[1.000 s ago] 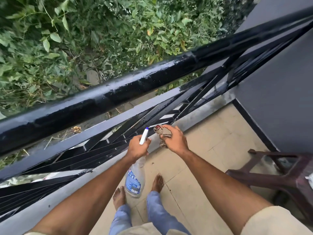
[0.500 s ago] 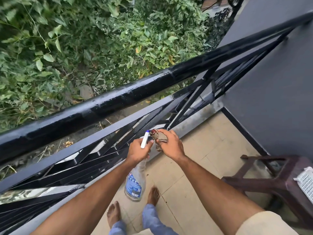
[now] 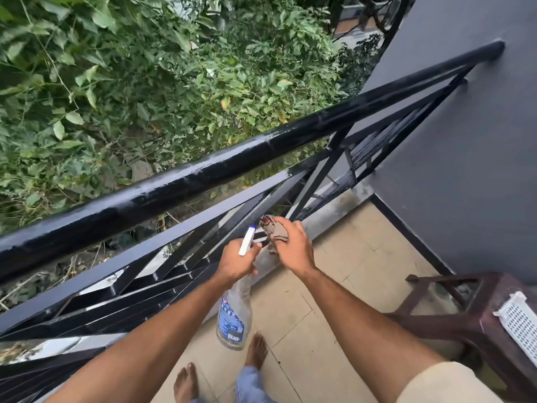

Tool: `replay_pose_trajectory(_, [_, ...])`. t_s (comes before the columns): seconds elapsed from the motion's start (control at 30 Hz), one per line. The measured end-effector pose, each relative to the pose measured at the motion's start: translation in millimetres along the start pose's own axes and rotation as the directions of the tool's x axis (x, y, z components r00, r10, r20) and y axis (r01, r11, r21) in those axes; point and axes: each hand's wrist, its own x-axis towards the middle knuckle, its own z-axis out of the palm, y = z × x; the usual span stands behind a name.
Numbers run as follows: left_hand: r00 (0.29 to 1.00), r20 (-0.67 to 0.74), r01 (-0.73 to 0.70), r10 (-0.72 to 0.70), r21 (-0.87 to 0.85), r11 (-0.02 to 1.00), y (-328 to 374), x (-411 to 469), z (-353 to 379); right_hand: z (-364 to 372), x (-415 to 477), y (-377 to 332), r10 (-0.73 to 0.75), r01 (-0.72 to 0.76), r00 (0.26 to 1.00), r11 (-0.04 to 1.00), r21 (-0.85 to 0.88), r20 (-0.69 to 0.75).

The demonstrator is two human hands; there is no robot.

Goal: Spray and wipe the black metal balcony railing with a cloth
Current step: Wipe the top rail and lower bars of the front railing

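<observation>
The black metal balcony railing (image 3: 203,181) runs diagonally across the view, its round top rail glossy and wet in patches. Below it are a flat rail and slanted bars. My left hand (image 3: 236,261) grips the neck of a clear spray bottle (image 3: 234,315) with a blue label and white nozzle, which points at the lower bars. My right hand (image 3: 293,247) is closed on a crumpled brown cloth (image 3: 274,228) held against the bars just right of the nozzle.
A grey wall (image 3: 465,170) closes the balcony on the right. A dark brown plastic stool (image 3: 465,312) with a white perforated basket (image 3: 520,321) stands at lower right. My bare feet rest on beige floor tiles (image 3: 343,257). Green foliage lies beyond the railing.
The view has pulled back and tilted up, showing the railing's far end at the wall. Both hands stay together at the lower bars, the cloth shifted slightly along them.
</observation>
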Motion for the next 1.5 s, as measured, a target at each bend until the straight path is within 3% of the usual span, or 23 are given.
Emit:
replay_pose_trajectory(0.23, [0.998, 0.051, -0.044, 0.047, -0.064, 0.997, 26.8, 2.0, 9.5, -16.1, 12.8, 1.8, -0.008, 0.009, 0.999, 1.000, 0.026, -0.043])
replay_pose_trajectory(0.4, [0.997, -0.027, -0.072, 0.073, 0.036, 0.997, 40.5, 8.3, 24.0, -23.8, 19.4, 8.4, -0.003, 0.012, 0.993, 0.998, 0.069, -0.122])
replay_pose_trajectory(0.53, [0.995, -0.028, -0.098, 0.098, 0.001, 0.995, 58.0, 7.9, 36.7, -31.1, 26.4, 13.1, 0.045, -0.020, 0.979, 0.992, 0.126, -0.199])
replay_pose_trajectory(0.83, [0.985, -0.025, -0.172, 0.173, 0.023, 0.985, 84.6, 9.4, 55.3, -58.9, 46.8, 18.0, -0.140, 0.135, 0.979, 0.990, -0.041, -0.151])
replay_pose_trajectory(1.03, [0.982, -0.006, -0.187, 0.188, 0.028, 0.982, 92.6, 6.8, 60.0, -81.3, 66.6, 16.8, -0.255, 0.224, 0.941, 0.962, -0.156, -0.221])
replay_pose_trajectory(1.23, [0.976, -0.006, -0.216, 0.217, 0.079, 0.973, 89.4, 2.9, 53.3, -87.3, 80.7, 28.0, -0.368, 0.307, 0.912, 0.907, -0.289, -0.183])
replay_pose_trajectory(1.37, [0.982, -0.047, -0.177, 0.181, 0.072, 0.982, 71.7, 1.7, 40.4, -65.3, 78.4, 10.0, -0.278, 0.231, 0.945, 0.940, -0.250, -0.174])
replay_pose_trajectory(1.43, [0.986, -0.099, -0.132, 0.137, 0.053, 0.990, 63.8, 3.1, 31.3, -54.5, 75.2, 5.7, -0.290, 0.255, 0.952, 0.930, -0.266, -0.103])
replay_pose_trajectory(1.5, [0.984, -0.135, -0.109, 0.114, 0.039, 0.993, 56.7, 4.4, 23.5, -49.2, 73.3, 6.8, -0.383, 0.372, 0.923, 0.871, -0.321, 0.031])
